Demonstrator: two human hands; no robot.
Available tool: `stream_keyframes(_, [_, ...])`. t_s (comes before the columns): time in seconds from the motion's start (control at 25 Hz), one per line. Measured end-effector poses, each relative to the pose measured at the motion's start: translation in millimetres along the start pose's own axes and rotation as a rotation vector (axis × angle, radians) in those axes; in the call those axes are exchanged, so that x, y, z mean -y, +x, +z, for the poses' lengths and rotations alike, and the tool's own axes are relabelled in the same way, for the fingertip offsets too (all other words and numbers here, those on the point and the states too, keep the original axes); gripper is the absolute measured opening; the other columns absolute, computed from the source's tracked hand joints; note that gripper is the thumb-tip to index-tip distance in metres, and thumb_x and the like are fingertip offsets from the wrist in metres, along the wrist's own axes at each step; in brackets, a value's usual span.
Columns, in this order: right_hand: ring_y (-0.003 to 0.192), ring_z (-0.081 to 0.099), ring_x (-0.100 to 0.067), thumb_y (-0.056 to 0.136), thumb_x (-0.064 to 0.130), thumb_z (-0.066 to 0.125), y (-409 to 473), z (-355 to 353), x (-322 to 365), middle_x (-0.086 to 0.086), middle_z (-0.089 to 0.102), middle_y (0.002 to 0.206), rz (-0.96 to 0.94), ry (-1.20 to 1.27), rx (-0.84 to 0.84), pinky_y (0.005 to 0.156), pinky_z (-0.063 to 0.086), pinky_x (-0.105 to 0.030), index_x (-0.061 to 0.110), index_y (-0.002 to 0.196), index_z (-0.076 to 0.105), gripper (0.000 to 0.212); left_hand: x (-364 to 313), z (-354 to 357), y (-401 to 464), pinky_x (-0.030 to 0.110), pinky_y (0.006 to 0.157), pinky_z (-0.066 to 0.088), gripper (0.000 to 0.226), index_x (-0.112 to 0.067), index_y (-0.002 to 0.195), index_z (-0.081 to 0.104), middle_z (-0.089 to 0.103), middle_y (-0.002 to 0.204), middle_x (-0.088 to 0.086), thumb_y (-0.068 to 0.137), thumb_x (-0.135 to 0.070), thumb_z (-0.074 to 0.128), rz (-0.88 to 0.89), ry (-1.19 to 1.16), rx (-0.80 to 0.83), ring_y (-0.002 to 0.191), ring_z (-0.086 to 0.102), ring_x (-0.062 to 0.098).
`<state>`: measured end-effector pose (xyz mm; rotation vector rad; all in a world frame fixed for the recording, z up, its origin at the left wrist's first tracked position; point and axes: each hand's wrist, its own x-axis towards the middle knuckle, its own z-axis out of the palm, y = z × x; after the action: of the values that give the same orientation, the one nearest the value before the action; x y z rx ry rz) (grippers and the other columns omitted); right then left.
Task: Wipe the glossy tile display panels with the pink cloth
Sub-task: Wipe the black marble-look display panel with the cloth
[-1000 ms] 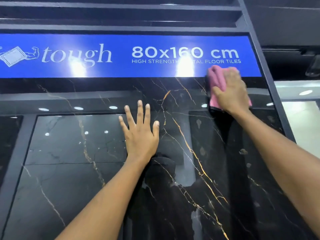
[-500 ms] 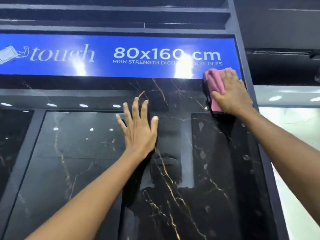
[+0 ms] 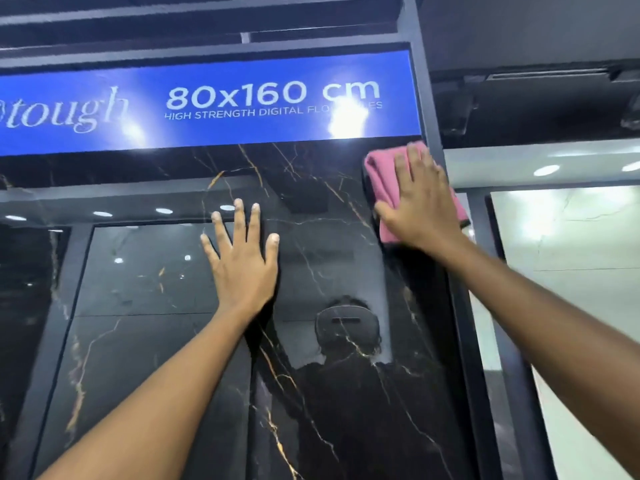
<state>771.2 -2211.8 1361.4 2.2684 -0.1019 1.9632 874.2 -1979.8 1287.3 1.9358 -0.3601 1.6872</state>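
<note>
My right hand lies flat, fingers straight and close together, pressing the folded pink cloth against the upper right corner of the glossy black marble-look tile panel with gold veins. The cloth shows to the left of my fingers and below my palm, and its top edge sits just under the blue banner printed "80x160 cm" in white letters. The cloth's right side reaches the dark metal frame post that borders the panel. My left hand is spread wide, fingers fanned and palm flat on the same panel, well to the left of the cloth and lower, holding nothing. Ceiling lights glare in two bright spots on the banner, and the tile mirrors a dim figure below and between my hands. To the far right of the post stands a pale white glossy tile panel.
</note>
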Motion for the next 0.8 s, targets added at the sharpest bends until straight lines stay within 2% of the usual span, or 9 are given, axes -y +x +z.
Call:
stream_keyframes(0.08, [0.149, 0.0, -0.027, 0.086, 0.049, 0.039, 38.8, -10.9, -11.1, -0.012, 0.005, 0.162, 0.038, 0.039, 0.003, 0.12, 0.003, -0.042, 0.008, 0.153, 0.016, 0.082, 4.3, 0.0, -1.8, 0.05, 0.119, -0.009, 0.059, -0.027, 0.157, 0.012, -0.002, 0.164, -0.005, 0.104, -0.046, 0.029, 0.0, -0.003, -0.016, 0.15, -0.012, 0.026])
stream_keyframes(0.16, [0.149, 0.006, -0.027, 0.08, 0.048, 0.038, 19.6, -4.2, -7.2, -0.012, 0.01, 0.161, -0.023, 0.074, -0.035, 0.12, 0.006, -0.044, 0.01, 0.152, 0.023, 0.083, 6.3, 1.0, -1.6, 0.049, 0.119, -0.009, 0.058, -0.026, 0.157, 0.015, 0.001, 0.164, -0.005, 0.104, -0.044, 0.031, 0.009, -0.001, -0.032, 0.151, -0.01, 0.026])
stream_keyframes(0.32, [0.145, 0.024, -0.025, 0.069, 0.046, 0.046, -105.7, 24.5, 7.9, -0.011, 0.031, 0.155, -0.695, 0.088, 0.05, 0.117, 0.016, -0.046, 0.011, 0.147, 0.039, 0.086, 5.9, 2.8, -1.8, 0.049, 0.118, -0.008, 0.056, -0.026, 0.157, 0.016, 0.004, 0.165, -0.004, 0.105, -0.043, 0.029, 0.007, 0.017, -0.035, 0.151, -0.007, 0.027])
stream_keyframes(0.4, [0.145, 0.026, -0.023, 0.07, 0.045, 0.048, -85.6, 22.6, -9.6, -0.009, 0.032, 0.154, -0.858, 0.079, 0.04, 0.118, 0.013, -0.04, 0.012, 0.147, 0.037, 0.085, 4.4, 2.0, -2.3, 0.05, 0.119, -0.008, 0.057, -0.025, 0.157, 0.015, 0.003, 0.165, -0.004, 0.105, -0.041, 0.031, 0.01, 0.022, -0.028, 0.151, -0.007, 0.028])
stream_keyframes(0.44, [0.145, 0.026, -0.024, 0.07, 0.047, 0.045, -59.2, 15.9, -16.9, -0.008, 0.032, 0.154, -0.747, 0.101, 0.03, 0.118, 0.013, -0.04, 0.012, 0.147, 0.034, 0.086, 3.8, 1.8, -2.0, 0.05, 0.119, -0.008, 0.057, -0.025, 0.157, 0.015, 0.003, 0.165, -0.004, 0.104, -0.041, 0.032, 0.013, 0.02, -0.029, 0.151, -0.008, 0.028])
stream_keyframes(0.56, [0.148, 0.016, -0.021, 0.065, 0.056, 0.027, 8.7, -6.0, -21.1, -0.003, 0.023, 0.159, -0.18, 0.146, -0.047, 0.12, 0.012, -0.042, 0.018, 0.15, 0.031, 0.093, 4.9, 0.2, -2.7, 0.048, 0.119, -0.009, 0.058, -0.026, 0.157, 0.015, 0.002, 0.164, -0.005, 0.104, -0.046, 0.026, 0.014, 0.001, -0.034, 0.151, -0.009, 0.026])
stream_keyframes(0.6, [0.148, 0.016, -0.022, 0.065, 0.055, 0.026, 8.0, -2.5, -9.8, -0.002, 0.024, 0.159, -0.13, 0.143, -0.079, 0.119, 0.013, -0.044, 0.018, 0.15, 0.033, 0.093, 5.4, 0.8, -3.8, 0.048, 0.118, -0.01, 0.06, -0.026, 0.157, 0.016, 0.002, 0.165, -0.005, 0.101, -0.048, 0.022, 0.012, -0.001, -0.031, 0.151, -0.009, 0.026])
stream_keyframes(0.68, [0.145, 0.026, -0.027, 0.067, 0.05, 0.035, -31.8, 17.4, 26.8, -0.007, 0.033, 0.155, -0.357, 0.175, -0.051, 0.117, 0.017, -0.047, 0.015, 0.146, 0.042, 0.086, 6.0, 1.2, -4.7, 0.048, 0.118, -0.009, 0.065, -0.027, 0.156, 0.016, 0.003, 0.165, -0.005, 0.095, -0.051, 0.015, 0.01, 0.008, -0.011, 0.151, -0.007, 0.027])
stream_keyframes(0.8, [0.144, 0.029, -0.026, 0.072, 0.043, 0.044, -90.5, 34.2, 44.2, -0.007, 0.037, 0.153, -0.968, 0.107, 0.136, 0.118, 0.015, -0.044, 0.015, 0.144, 0.045, 0.077, 4.7, -4.7, 2.7, 0.049, 0.118, -0.01, 0.059, -0.027, 0.156, 0.015, 0.001, 0.165, -0.004, 0.101, -0.047, 0.017, 0.025, -0.034, 0.061, 0.151, -0.009, 0.027])
